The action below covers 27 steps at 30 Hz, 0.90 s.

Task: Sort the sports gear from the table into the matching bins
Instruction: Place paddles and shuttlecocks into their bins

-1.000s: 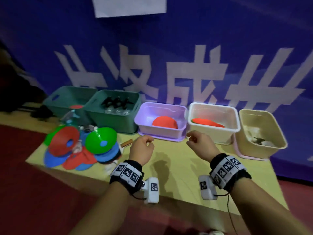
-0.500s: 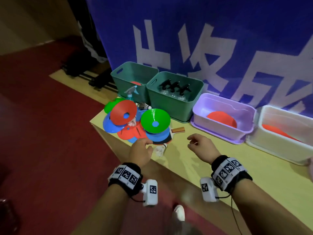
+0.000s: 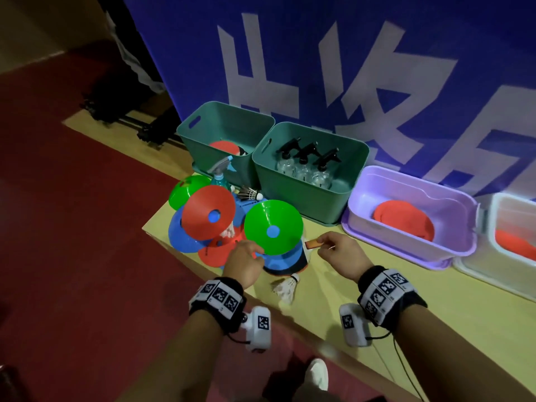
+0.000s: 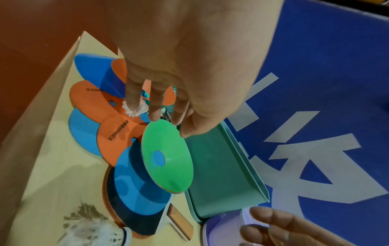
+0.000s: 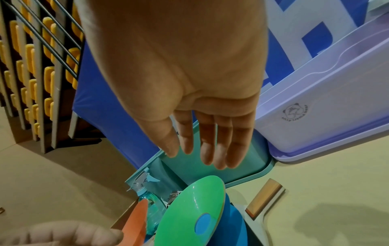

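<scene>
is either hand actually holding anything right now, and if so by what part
Nothing is held. The left hand reaches, fingers extended, toward the green cone; the right hand is open above the paddle handle.

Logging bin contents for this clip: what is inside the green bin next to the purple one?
The green bin holds three clear spray bottles with black trigger heads, standing upright. Its front wall hides their bases and the bin floor.

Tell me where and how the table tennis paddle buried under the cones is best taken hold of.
Probably by the wooden handle: it alone pokes out clear from the pile, toward the purple bin. The paddle blade lies flat beneath the blue cone and green cone. Come from the right with the right hand, then slide it out sideways.
</scene>
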### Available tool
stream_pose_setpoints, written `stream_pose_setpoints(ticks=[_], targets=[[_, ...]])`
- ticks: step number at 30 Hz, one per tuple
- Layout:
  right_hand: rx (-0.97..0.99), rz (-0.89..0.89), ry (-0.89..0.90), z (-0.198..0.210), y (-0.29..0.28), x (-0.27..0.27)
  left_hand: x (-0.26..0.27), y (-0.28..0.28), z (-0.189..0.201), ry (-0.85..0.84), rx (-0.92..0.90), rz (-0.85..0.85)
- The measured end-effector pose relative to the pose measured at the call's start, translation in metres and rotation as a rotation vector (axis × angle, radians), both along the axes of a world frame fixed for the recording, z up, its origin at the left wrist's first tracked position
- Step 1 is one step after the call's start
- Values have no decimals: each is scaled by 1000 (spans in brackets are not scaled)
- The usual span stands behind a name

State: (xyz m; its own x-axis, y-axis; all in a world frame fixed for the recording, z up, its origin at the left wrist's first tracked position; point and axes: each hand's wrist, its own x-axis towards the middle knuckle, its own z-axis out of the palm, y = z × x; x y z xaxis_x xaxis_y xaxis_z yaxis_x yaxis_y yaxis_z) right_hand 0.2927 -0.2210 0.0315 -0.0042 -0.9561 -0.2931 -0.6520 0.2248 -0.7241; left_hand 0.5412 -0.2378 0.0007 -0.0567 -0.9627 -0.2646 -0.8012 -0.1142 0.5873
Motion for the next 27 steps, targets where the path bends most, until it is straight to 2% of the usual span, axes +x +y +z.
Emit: stream_pose_setpoints(ticks=[5,12,16,21,27], targets=[[44,-81,0,-10,-22,10,11,-33,-22,23,50,-54],[118,-272,-18,-25,-33,38,31,-78,-47,-5,151,-260],[94,-370,12,-37,-34,59,37,-100,-57,-24,178,-401],[130,-494,5,-57,-26,71,39,-106,-64,3,237,-485],[179,-506,20,-73,-22,72,41,-108,-68,-13,227,-514]])
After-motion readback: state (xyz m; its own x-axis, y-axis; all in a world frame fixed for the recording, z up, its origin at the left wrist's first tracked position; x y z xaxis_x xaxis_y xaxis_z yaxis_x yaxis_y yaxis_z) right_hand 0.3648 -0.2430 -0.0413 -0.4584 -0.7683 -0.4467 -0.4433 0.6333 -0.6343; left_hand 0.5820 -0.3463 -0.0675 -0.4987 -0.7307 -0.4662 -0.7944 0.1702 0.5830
